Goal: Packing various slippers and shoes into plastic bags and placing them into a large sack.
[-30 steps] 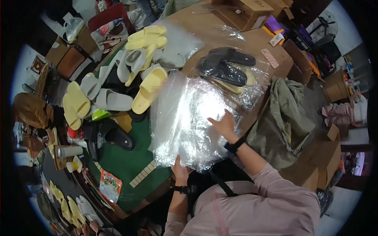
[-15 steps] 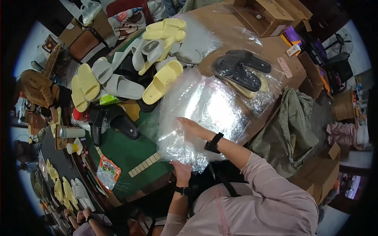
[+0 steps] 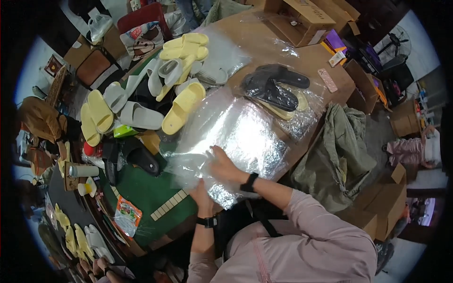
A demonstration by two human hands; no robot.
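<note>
A stack of clear plastic bags [image 3: 255, 134] lies shiny and flat on the table before me. My left hand [image 3: 203, 197] is closed on the near-left edge of a bag, its fingers partly hidden. Just above and right of it, my right hand [image 3: 226, 167] has its fingers curled on the same film, thumb raised. Loose film lifts slightly around both hands. Beyond the stack, a pair of black slippers [image 3: 276, 89] rests on bagged cream ones. A heap of grey and yellow slippers [image 3: 184, 107] stands to the left of the bags.
More black slippers [image 3: 141, 158] lie on the green tabletop [image 3: 163, 191], near a row of pale tiles [image 3: 169, 205] and an orange packet [image 3: 127, 214]. A cardboard box [image 3: 306, 23] and a pink phone [image 3: 327, 80] sit at the far right. Grey-green cloth [image 3: 337, 155] drapes on the right.
My left hand has moved up and left along the bag edge. My right hand has turned from stretched flat to curled on the film. The view has shifted slightly.
</note>
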